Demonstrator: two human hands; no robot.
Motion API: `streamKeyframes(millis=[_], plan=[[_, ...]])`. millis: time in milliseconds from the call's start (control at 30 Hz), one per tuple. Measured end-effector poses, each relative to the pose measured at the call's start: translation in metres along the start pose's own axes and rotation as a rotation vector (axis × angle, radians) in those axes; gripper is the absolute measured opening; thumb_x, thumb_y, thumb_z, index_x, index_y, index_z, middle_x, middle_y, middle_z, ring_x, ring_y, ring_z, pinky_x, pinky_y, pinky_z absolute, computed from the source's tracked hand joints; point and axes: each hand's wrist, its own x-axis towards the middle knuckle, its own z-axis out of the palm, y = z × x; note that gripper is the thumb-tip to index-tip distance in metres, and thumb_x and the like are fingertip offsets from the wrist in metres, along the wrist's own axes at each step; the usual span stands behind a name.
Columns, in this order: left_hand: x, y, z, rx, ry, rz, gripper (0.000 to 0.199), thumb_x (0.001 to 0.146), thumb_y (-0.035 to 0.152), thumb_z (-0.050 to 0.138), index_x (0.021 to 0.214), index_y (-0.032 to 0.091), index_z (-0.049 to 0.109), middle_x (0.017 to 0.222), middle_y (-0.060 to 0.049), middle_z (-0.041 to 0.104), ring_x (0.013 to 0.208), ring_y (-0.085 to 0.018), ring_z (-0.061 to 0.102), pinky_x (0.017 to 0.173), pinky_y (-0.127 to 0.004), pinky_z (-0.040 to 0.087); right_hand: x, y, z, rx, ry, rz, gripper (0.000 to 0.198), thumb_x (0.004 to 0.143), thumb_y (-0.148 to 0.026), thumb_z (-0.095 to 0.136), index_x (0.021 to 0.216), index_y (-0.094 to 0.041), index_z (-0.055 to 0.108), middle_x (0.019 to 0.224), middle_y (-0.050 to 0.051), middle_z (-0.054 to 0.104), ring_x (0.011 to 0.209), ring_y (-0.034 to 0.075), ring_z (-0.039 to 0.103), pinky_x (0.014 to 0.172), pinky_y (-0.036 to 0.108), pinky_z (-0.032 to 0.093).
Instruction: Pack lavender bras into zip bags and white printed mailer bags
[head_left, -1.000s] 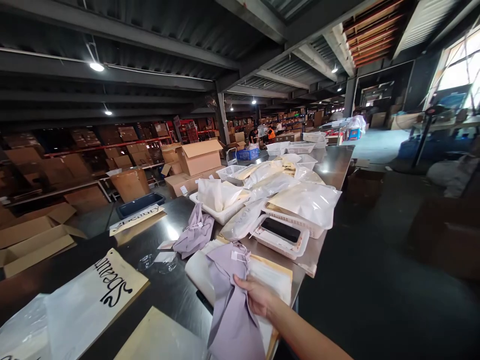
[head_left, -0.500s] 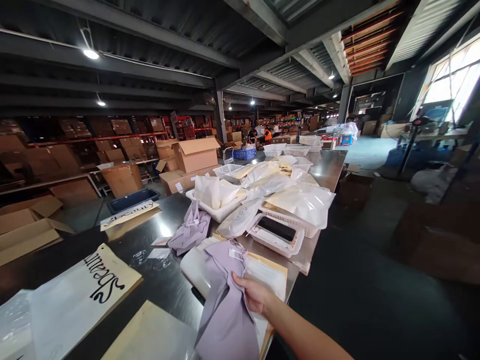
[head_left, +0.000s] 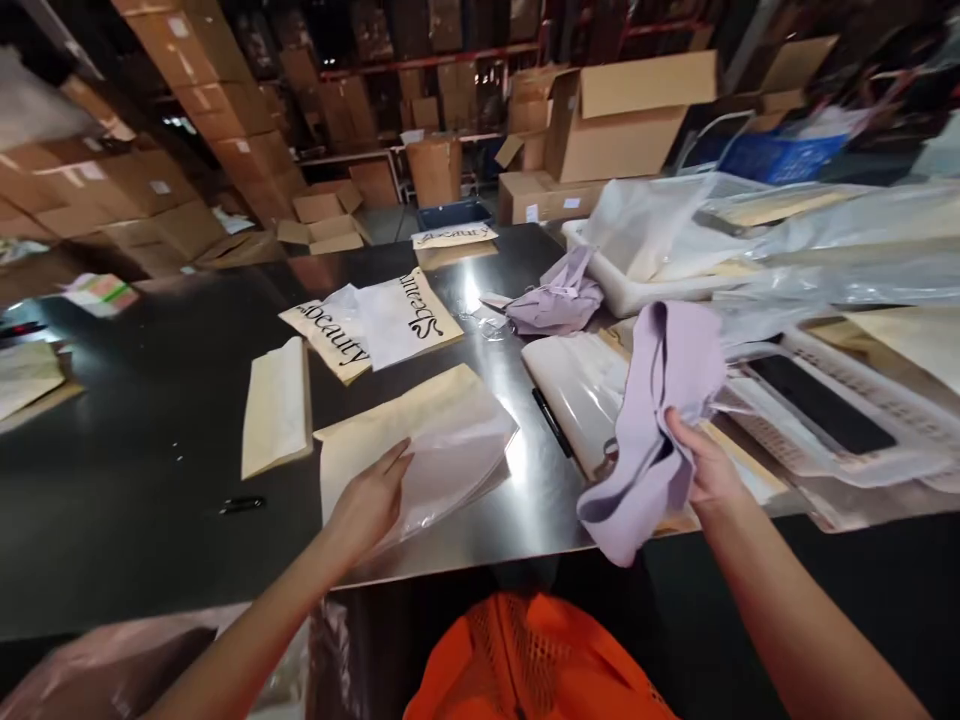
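My right hand [head_left: 709, 465] is closed on a lilac garment [head_left: 667, 400], which hangs loosely over a stack of cream papers and clear plastic. My left hand [head_left: 375, 500] rests on a cream sheet with clear plastic film [head_left: 442, 440]. Its fingers are stretched out on top, and the thumb side is partly hidden. Behind the stack lies a second crumpled lilac garment [head_left: 559, 295]. A black pen [head_left: 551, 422] lies between the sheet and the stack.
Cream bags with black lettering [head_left: 405, 320] and a folded cream paper [head_left: 276, 410] lie on the dark metal table [head_left: 150, 520]. To the right, a white basket [head_left: 780, 450] holds a black phone [head_left: 821, 400]. Cardboard boxes [head_left: 622, 120] stand beyond the table.
The view has swung left and down. My left hand has come into view on the cream sheet. My right hand still holds the lilac garment, now lifted higher and bunched.
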Motion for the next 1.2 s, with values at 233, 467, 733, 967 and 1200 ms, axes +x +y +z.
streamKeyframes(millis=[233,467,733,967,1200], plan=[[0.012,0.016,-0.025,0.125,-0.093,-0.065,0.068,0.080,0.013,0.061,0.144,0.015,0.038,0.162,-0.010,0.025,0.130,-0.030,0.052,0.090,-0.041,0.058,-0.019,-0.023,0.037,0.140,0.075,0.150,0.034,0.054,-0.033,0.088,0.079,-0.020,0.069,0.074,0.008,0.074,0.063,0.025,0.071,0.065,0.034,0.062],[0.022,0.023,-0.019,0.120,-0.091,-0.060,0.074,0.079,0.014,0.066,0.145,0.010,0.033,0.163,-0.013,0.020,0.120,-0.031,0.058,0.089,-0.039,0.057,-0.019,-0.024,0.060,0.052,-0.057,0.187,0.045,0.056,-0.048,0.090,0.079,-0.013,0.073,0.078,0.011,0.075,0.070,0.025,0.072,0.070,0.034,0.062],[0.046,0.052,-0.020,0.047,-0.094,-0.068,0.079,0.077,0.017,0.069,0.146,0.012,0.031,0.164,-0.012,0.016,0.106,-0.032,0.065,0.082,-0.042,0.057,-0.019,-0.018,0.072,-0.025,-0.102,0.172,0.056,0.051,-0.059,0.089,0.078,-0.012,0.074,0.078,0.011,0.075,0.072,0.024,0.070,0.072,0.036,0.059],[0.067,0.071,-0.021,-0.290,-0.019,-0.061,0.074,0.083,0.019,0.058,0.150,0.012,0.028,0.162,-0.017,0.020,0.137,-0.036,0.044,0.110,-0.049,0.043,-0.024,-0.003,0.084,-0.029,-0.260,0.178,0.056,0.051,-0.057,0.088,0.084,-0.014,0.073,0.076,0.007,0.072,0.080,0.024,0.069,0.078,0.037,0.055],[0.068,0.072,-0.011,-0.581,0.137,-0.083,0.083,0.075,-0.001,0.039,0.154,0.013,0.022,0.162,-0.013,0.020,0.150,-0.025,0.019,0.123,-0.047,0.024,-0.026,0.024,0.087,-0.448,-0.274,0.386,0.045,0.061,-0.053,0.084,0.073,-0.015,0.063,0.069,0.003,0.062,0.070,0.019,0.060,0.062,0.030,0.049]])
